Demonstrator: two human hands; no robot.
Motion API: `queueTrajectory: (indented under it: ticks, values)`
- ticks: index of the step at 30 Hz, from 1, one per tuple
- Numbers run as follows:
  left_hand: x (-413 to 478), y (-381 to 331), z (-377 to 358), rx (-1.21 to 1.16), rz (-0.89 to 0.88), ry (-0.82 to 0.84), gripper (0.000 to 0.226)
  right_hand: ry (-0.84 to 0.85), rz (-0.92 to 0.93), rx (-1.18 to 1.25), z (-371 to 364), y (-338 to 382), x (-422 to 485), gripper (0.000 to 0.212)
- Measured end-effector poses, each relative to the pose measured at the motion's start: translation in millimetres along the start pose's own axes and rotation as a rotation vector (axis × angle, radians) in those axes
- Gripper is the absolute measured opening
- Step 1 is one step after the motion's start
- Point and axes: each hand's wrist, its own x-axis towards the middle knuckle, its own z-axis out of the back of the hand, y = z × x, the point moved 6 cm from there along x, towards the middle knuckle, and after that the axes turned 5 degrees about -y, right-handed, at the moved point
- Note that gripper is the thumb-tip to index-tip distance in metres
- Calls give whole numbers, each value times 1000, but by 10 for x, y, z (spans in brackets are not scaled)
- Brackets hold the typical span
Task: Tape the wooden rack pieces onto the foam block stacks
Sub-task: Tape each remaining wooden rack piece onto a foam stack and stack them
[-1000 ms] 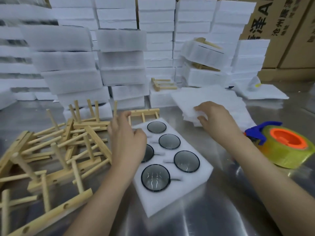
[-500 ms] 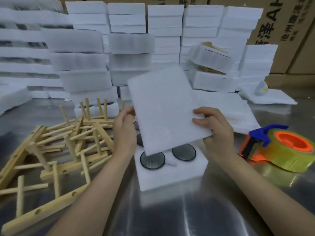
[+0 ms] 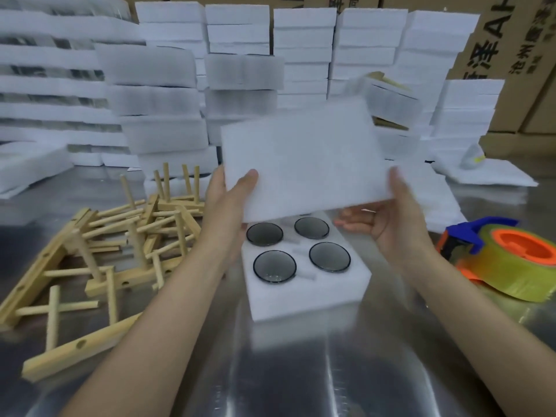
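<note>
A white foam block [image 3: 304, 293] with round dark glass pieces [image 3: 274, 266] set in its holes lies on the metal table [image 3: 301, 371]. Above its far half I hold a thin white foam sheet [image 3: 301, 155], tilted up toward me. My left hand [image 3: 231, 200] pinches the sheet's lower left edge, thumb on top. My right hand [image 3: 388, 218] holds its lower right edge, thumb on top and fingers underneath. A heap of wooden rack pieces [image 3: 120, 245] lies to the left of the block.
A tape dispenser [image 3: 505, 260] with a yellowish roll and orange core sits at the right. Loose foam sheets [image 3: 433, 200] lie behind my right hand. Stacks of white foam blocks [image 3: 168, 100] and cardboard boxes [image 3: 493, 40] fill the back.
Both hands have carried the foam sheet from the pile at the right to above the block. My right hand has turned palm up under its edge.
</note>
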Motion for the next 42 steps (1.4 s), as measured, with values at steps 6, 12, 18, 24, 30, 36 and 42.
queueTrajectory:
  ticks: [6,12,18,24,30,36,42]
  values:
    - [39,-2,107,310,192,174,15,18,-168,112,146,7,85,49]
    - [129,-17,226,67,188,7,14,155,-143,-116,200,74,75,37]
    - [117,370,248,473,314,-105,40,-11,-22,-804,249,-125,95,36]
    - [-40,464,95,469,415,-2,62,-94,146,-1015,193,-127,27,34]
    - [-122,509,1,331,317,6,33,-7,38,-1071,152,-149,41,28]
    - [-113,539,9,251,372,60,29,27,-115,-798,245,-432,102,20]
    - [-174,556,-34,219,426,103,34,90,-196,-545,231,-668,227,38]
